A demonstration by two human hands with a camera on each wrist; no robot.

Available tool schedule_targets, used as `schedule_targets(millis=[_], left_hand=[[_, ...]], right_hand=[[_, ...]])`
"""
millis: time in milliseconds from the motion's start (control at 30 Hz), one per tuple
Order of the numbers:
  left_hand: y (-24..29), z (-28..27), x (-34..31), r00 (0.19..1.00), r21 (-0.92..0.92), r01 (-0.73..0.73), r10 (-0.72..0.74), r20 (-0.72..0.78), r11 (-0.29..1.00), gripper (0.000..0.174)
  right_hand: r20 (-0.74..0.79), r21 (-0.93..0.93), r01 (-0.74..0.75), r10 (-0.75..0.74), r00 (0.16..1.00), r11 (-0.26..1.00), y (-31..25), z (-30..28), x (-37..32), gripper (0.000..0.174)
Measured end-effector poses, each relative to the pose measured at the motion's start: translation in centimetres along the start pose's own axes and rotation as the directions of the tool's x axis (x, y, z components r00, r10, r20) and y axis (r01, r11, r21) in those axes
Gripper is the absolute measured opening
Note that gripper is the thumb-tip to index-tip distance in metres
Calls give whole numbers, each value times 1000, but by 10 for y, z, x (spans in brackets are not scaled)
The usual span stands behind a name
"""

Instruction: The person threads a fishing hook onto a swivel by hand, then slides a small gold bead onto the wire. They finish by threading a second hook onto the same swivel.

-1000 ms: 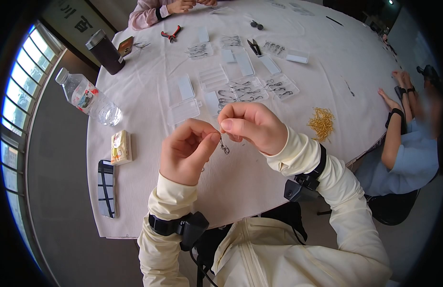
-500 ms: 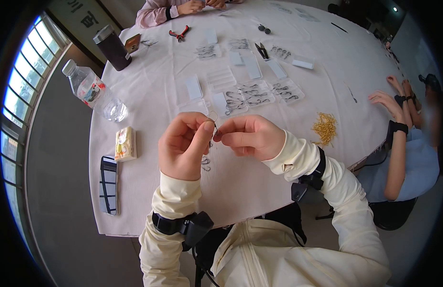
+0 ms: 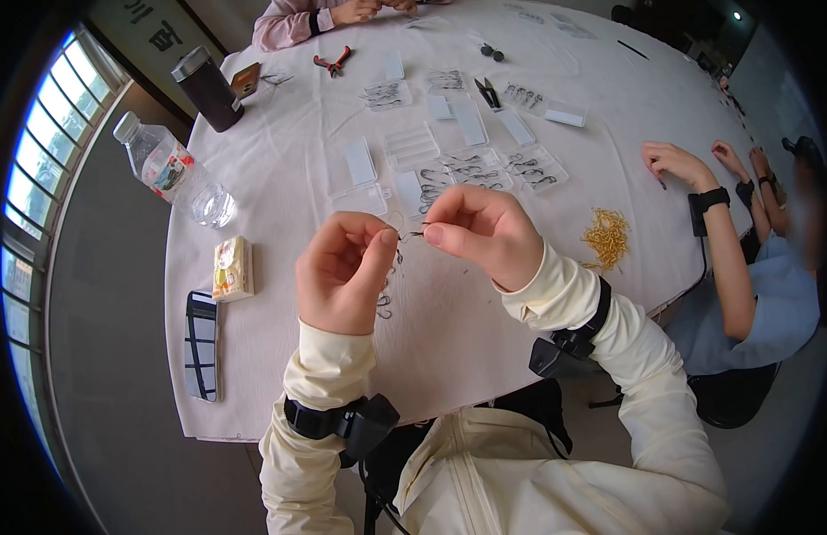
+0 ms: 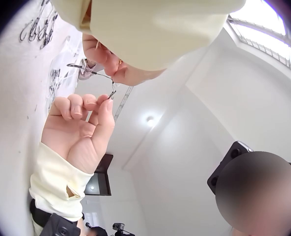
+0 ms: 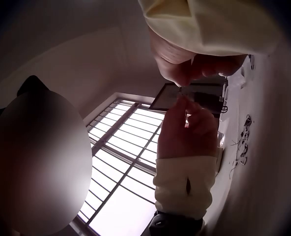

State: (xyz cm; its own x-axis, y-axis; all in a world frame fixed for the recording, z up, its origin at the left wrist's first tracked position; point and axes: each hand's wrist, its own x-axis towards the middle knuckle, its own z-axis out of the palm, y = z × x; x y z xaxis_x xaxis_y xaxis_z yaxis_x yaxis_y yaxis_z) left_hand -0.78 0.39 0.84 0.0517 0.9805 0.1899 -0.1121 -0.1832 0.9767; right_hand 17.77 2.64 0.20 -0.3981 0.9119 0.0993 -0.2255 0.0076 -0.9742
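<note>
In the head view my left hand (image 3: 342,272) pinches a small wire fishing rig between thumb and forefinger. A thin ring and a dark dangling part show at the fingertips. My right hand (image 3: 487,236), close by on the right, pinches a small dark metal piece (image 4: 112,94) between thumb and forefinger. The left wrist view shows a hook (image 4: 75,65) beyond the left fingers and a thin link running toward the right fingertips. Several fish hooks (image 3: 384,308) lie on the cloth beside the left hand. How the two held parts join I cannot tell.
Clear boxes (image 3: 538,169) of hooks stand ahead, with a pile of gold-coloured pieces (image 3: 605,239) at right. A water bottle (image 3: 177,169), tissue pack (image 3: 233,269) and phone (image 3: 202,346) are at left. Pliers (image 3: 333,62) lie farther back. Another person's hand (image 3: 681,168) reaches over the right edge.
My right hand first came lower and close against the left fingertips, then drew up and right, opening a small gap. The neighbour's hand at right has moved farther over the table.
</note>
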Motion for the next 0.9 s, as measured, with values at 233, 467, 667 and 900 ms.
schedule_targets(millis=[233, 467, 667, 900], left_hand=[[2, 5, -2, 999, 110, -34, 30, 39, 993, 3], [-4, 4, -1, 991, 191, -129, 119, 59, 973, 2], [-3, 7, -2, 982, 246, -190, 182, 55, 951, 2], [2, 10, -3, 910, 546, -391, 401, 108, 741, 8]], right_hand=[[-28, -144, 311, -318, 948, 939, 9, 7, 1, 10], [-39, -311, 380, -412, 911, 871, 7, 6, 0, 7], [-49, -377, 379, -427, 903, 845, 6, 5, -1, 7], [-49, -459, 391, -462, 885, 798, 4, 5, -2, 6]])
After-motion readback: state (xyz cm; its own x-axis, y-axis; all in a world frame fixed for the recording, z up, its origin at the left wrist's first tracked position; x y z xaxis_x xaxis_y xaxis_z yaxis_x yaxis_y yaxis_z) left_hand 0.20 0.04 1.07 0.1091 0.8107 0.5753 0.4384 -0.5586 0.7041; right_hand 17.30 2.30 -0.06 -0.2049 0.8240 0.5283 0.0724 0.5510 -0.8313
